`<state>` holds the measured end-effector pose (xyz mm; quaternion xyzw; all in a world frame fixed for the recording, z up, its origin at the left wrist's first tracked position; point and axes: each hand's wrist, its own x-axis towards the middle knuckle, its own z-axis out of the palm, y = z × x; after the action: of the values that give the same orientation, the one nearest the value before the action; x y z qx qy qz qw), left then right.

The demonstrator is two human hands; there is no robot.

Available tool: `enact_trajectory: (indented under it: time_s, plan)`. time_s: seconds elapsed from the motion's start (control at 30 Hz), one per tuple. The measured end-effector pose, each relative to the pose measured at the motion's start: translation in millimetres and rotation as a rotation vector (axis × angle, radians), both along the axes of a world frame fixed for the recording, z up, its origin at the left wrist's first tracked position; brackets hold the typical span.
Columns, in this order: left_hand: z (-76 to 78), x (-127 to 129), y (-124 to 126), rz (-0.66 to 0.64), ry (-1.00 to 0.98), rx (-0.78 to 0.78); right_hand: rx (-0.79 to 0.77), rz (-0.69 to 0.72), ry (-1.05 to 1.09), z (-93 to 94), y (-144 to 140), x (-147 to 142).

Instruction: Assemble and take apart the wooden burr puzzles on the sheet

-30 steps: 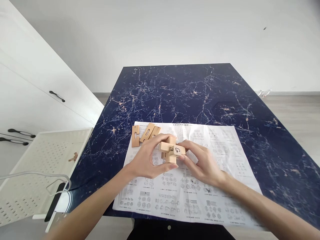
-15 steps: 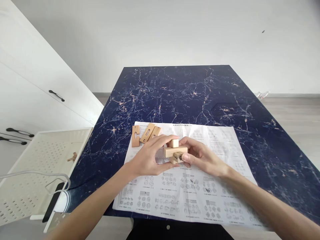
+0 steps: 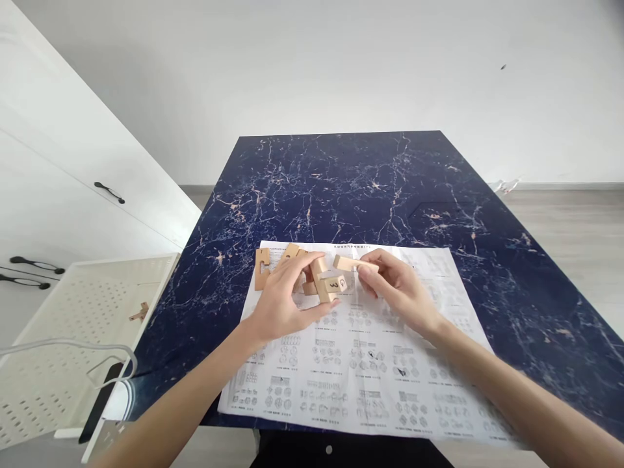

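Observation:
Between the thumb and fingers of my left hand (image 3: 285,302) is a cluster of interlocked wooden puzzle pieces (image 3: 327,284), one end marked with black figures. My right hand (image 3: 397,286) pinches a single notched wooden puzzle piece (image 3: 347,262), apart from the cluster and just to its right. Its notch shows near my fingertips. Behind my left hand lie more notched pieces: an upright one (image 3: 262,268) at the left and a slanted one (image 3: 287,253) beside it, partly hidden by my fingers.
Under my hands a creased printed diagram sheet (image 3: 331,351) covers the near part of the dark blue marbled table (image 3: 336,188). At the left stands a white perforated cart (image 3: 53,344) with a small wooden piece (image 3: 140,312) and a pale cable (image 3: 73,342). White cabinets (image 3: 73,143) rise behind it.
My right hand has drawn one notched piece out of the cluster, up and to the right. The cluster has turned in my left hand, which keeps hold of it.

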<state>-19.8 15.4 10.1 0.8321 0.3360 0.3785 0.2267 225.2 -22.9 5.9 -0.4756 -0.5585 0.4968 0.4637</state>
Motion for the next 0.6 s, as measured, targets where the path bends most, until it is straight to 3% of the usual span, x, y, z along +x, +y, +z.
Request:
enact_trajectory:
  time_s: [0.07,0.17,0.23,0.33,0.5,0.6]
  plan:
    - [1.1,0,0,0.076,-0.036,-0.005,0.005,-0.046,-0.13,-3.1,0,-3]
    - [2.7,0,-1,0.126,-0.068,-0.021,0.043,0.059,-0.166,-7.5,0,-8]
    - [2.5,-1,-1,0.121,-0.063,-0.017,0.124,0.047,-0.198,-8.3,0,-10]
    - [0.4,-2,0,0.072,-0.028,-0.005,0.244,-0.036,-0.278,-5.3,-1,-9]
    - [-0.3,-1,0,-0.069,0.053,0.041,0.188,0.178,-0.293,2.9,-6,-9]
    - [4.1,2,0,-0.11,0.032,-0.098,0.223,0.22,-0.319,3.5,-7,-10]
